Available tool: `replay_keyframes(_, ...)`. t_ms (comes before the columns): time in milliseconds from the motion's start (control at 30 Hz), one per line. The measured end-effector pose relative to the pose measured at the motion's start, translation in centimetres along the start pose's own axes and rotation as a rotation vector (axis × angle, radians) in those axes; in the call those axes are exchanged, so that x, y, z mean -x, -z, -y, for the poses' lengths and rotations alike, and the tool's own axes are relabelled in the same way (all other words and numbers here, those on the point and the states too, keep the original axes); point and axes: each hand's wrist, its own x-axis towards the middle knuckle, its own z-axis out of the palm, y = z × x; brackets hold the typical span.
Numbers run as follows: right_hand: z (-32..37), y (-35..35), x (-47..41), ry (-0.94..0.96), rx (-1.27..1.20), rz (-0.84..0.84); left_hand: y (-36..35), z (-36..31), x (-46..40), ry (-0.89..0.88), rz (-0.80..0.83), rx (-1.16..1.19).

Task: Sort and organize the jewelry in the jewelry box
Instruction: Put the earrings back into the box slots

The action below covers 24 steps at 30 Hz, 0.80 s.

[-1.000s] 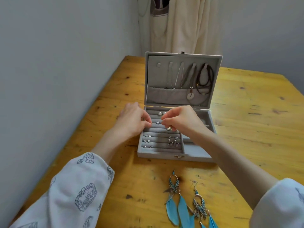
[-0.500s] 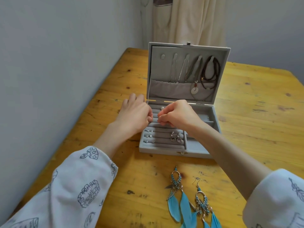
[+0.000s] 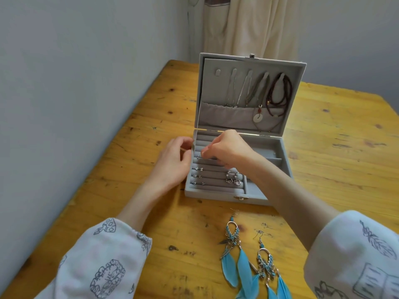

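Jewelry box point(image 3: 278, 145) stands open on the wooden table point(image 3: 336, 147); right hand point(image 3: 226, 148) pinches something tiny over the ring rolls point(image 3: 216, 178), left hand point(image 3: 172, 162) loosely curled, empty, beside the box.

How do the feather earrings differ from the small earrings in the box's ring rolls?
The feather earrings lie loose on the table, outside the box; the small earrings sit in its grey rolls. The feather earrings are long, with blue feathers and hooks; the small earrings are tiny and silvery. Both come in pairs.
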Motion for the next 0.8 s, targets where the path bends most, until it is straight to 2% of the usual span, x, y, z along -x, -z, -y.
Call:
replay_keyframes(267, 0.1, -0.7, -0.6, -0.052, 0.049, -0.005, -1.0, 1.1, 0.9, -0.018, 0.007, 0.106)
replay_keyframes(600, -0.8, -1.9, -1.8, 0.006, 0.202, -0.12, -1.6, 1.8, 1.1, -0.091, -0.021, -0.005)
replay_keyframes(800, -0.6, -2.1, 0.1, 0.232, 0.388, -0.24, -1.9, 1.8, 1.2, -0.087, -0.036, -0.006)
